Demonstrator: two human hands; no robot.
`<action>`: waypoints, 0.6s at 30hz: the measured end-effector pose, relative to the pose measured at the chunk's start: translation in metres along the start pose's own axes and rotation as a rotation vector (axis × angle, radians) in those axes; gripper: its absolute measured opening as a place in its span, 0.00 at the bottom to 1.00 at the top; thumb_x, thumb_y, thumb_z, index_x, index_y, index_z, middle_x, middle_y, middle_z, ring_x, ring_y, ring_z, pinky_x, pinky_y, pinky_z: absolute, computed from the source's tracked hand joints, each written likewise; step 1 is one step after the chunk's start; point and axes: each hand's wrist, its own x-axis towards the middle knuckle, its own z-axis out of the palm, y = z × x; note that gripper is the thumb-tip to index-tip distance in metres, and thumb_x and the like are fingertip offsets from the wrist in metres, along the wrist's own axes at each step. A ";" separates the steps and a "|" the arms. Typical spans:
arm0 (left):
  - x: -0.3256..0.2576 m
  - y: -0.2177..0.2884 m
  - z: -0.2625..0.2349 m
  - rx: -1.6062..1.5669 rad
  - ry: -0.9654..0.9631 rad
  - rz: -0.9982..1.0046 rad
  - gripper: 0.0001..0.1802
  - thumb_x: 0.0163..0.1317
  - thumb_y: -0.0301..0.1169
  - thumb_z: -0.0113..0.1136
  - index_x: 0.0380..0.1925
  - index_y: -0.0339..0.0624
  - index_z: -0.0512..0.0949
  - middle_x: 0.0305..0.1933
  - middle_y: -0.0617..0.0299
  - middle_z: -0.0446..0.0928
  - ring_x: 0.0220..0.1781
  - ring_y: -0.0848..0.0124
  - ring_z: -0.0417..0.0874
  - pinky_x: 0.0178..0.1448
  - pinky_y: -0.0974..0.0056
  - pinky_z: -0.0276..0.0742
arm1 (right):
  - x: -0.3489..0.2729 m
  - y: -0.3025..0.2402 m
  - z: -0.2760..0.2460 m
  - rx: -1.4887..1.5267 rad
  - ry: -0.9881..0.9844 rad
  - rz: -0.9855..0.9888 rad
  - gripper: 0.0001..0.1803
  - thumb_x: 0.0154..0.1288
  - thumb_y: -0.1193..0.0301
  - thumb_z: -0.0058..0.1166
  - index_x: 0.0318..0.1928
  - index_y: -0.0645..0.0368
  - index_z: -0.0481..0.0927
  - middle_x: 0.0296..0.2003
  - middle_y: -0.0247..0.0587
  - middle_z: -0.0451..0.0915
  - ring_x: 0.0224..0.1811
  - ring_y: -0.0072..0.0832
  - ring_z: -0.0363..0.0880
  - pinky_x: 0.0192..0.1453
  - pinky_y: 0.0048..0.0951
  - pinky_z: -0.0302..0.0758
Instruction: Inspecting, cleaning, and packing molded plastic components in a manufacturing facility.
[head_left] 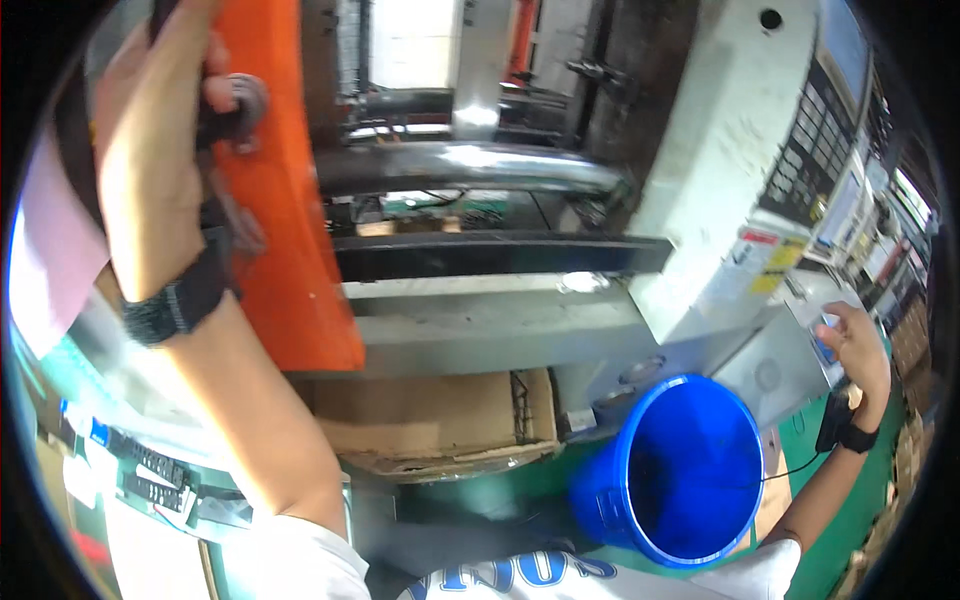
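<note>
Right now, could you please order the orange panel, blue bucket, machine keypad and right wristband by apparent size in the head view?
1. Orange panel
2. Blue bucket
3. Machine keypad
4. Right wristband

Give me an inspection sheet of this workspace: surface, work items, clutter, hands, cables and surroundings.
Surface: green floor, partly visible.
Work items: orange panel with a round metal fitting.
Clutter: cardboard box below the machine; blue bin to its right.
Left hand: at the round metal fitting; grip unclear.
Right hand: fingers curled; anything held is unclear.
Cables: thin black cable between right forearm and blue bin.
Surroundings: keypad panel on the machine.
</note>
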 end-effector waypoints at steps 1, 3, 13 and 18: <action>0.000 0.013 -0.004 0.076 -0.026 -0.105 0.27 0.68 0.52 0.56 0.20 0.40 0.71 0.16 0.60 0.72 0.17 0.74 0.70 0.25 0.69 0.66 | 0.012 -0.057 0.006 0.119 -0.150 -0.062 0.24 0.57 0.69 0.68 0.54 0.64 0.79 0.26 0.45 0.78 0.27 0.31 0.77 0.35 0.32 0.73; -0.008 0.054 0.022 0.115 0.256 -0.258 0.15 0.67 0.37 0.62 0.41 0.36 0.76 0.15 0.72 0.68 0.10 0.81 0.69 0.15 0.76 0.68 | 0.033 -0.143 0.030 0.391 -0.288 -0.475 0.23 0.60 0.67 0.66 0.54 0.63 0.79 0.28 0.40 0.79 0.30 0.27 0.77 0.36 0.29 0.73; 0.003 0.005 -0.002 0.145 0.149 -0.016 0.22 0.63 0.49 0.66 0.18 0.47 0.77 0.11 0.70 0.67 0.10 0.83 0.65 0.19 0.76 0.61 | 0.291 -0.550 0.131 0.945 -0.242 -0.796 0.48 0.63 0.46 0.61 0.74 0.60 0.57 0.64 0.56 0.71 0.61 0.45 0.76 0.55 0.42 0.79; -0.003 0.017 -0.009 0.363 0.120 0.034 0.22 0.67 0.46 0.62 0.18 0.46 0.79 0.12 0.69 0.68 0.10 0.84 0.64 0.18 0.77 0.60 | 0.345 -0.666 0.182 0.872 -0.304 -0.712 0.60 0.61 0.34 0.52 0.77 0.59 0.40 0.70 0.60 0.63 0.69 0.53 0.67 0.68 0.49 0.69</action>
